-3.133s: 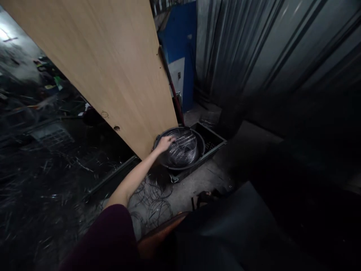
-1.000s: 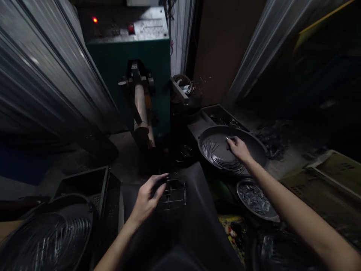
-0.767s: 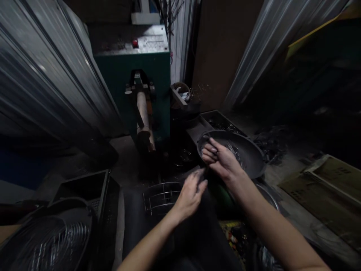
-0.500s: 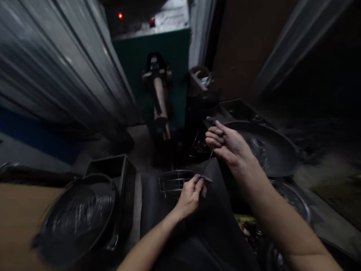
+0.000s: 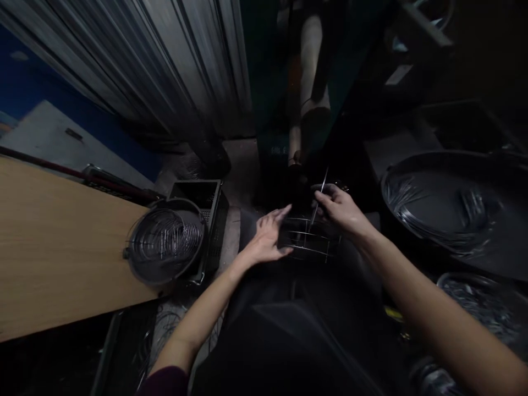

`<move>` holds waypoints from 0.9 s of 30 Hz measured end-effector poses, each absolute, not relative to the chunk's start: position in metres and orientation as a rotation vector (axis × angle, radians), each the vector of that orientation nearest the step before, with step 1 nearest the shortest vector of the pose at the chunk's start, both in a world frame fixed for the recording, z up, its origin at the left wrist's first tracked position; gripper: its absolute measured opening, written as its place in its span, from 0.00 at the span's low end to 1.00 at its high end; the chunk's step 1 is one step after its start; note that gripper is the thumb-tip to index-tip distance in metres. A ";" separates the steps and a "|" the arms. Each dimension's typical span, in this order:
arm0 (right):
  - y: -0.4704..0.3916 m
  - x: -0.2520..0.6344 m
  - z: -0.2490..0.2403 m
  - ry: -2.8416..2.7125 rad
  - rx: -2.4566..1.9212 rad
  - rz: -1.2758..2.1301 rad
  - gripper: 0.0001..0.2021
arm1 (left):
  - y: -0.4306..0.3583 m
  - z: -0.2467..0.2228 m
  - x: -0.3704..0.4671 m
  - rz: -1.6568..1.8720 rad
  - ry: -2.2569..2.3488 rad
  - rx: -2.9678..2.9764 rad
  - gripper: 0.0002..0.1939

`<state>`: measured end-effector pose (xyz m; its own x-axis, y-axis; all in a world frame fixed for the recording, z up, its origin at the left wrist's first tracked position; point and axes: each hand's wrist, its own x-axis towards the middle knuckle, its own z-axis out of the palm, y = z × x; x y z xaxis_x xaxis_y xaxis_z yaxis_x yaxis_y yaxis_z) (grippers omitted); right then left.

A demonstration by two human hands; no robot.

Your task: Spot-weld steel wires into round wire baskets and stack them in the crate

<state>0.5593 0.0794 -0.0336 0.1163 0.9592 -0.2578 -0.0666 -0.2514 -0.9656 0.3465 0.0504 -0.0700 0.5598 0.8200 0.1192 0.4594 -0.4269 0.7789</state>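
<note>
Blue panel (image 5: 28,66) at the far left, dim, a pale patch across it. Just below, broad wooden board (image 5: 70,242), running in from the edge. At its end, round tub (image 5: 150,275), and inside, coils of wire (image 5: 167,234), heaped and glinting! Above, ribbed metal wall (image 5: 173,60). Just right of the tub, dark crate (image 5: 223,231), holes along its side.

Into the middle now: left hand (image 5: 267,237), fingers spread, thumb well apart from them, right beside the left end of a wire frame (image 5: 307,249). Touching it or not? Too dim to tell. Across dark cloth (image 5: 305,330) on the lap, that frame, all thin crossing rods. Beyond it, dark green machine (image 5: 268,121) with a pale pipe (image 5: 311,49) pointing down.

And over the frame's right side, right hand (image 5: 340,208), fingers and thumb pinched round a thin wire (image 5: 324,181), slanted, upper end clear of the grip, lower end down by the frame. Contact there? Impossible to say.

Farther right, big shallow pan (image 5: 437,203), long wires (image 5: 406,212) curving round its near side, short bundle (image 5: 472,206) farther in. Close below, bowl (image 5: 439,280) of small metal bits (image 5: 478,302).
</note>
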 end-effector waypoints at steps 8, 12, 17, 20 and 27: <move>0.115 0.555 -0.019 -0.922 -1.414 1.274 0.16 | 0.081 -0.097 0.384 1.138 0.929 1.938 0.46; 0.132 0.556 0.003 -0.946 -1.423 1.206 0.18 | 0.109 -0.074 0.384 1.215 0.834 2.032 0.47; 0.150 0.551 0.014 -0.977 -1.429 1.181 0.18 | 0.128 -0.063 0.384 1.278 0.822 2.055 0.48; 0.159 0.549 0.013 -0.988 -1.411 1.174 0.18 | 0.134 -0.060 0.383 1.289 0.831 2.043 0.48; 0.172 0.546 0.011 -1.037 -1.479 1.104 0.19 | 0.149 -0.057 0.379 1.272 0.864 2.126 0.49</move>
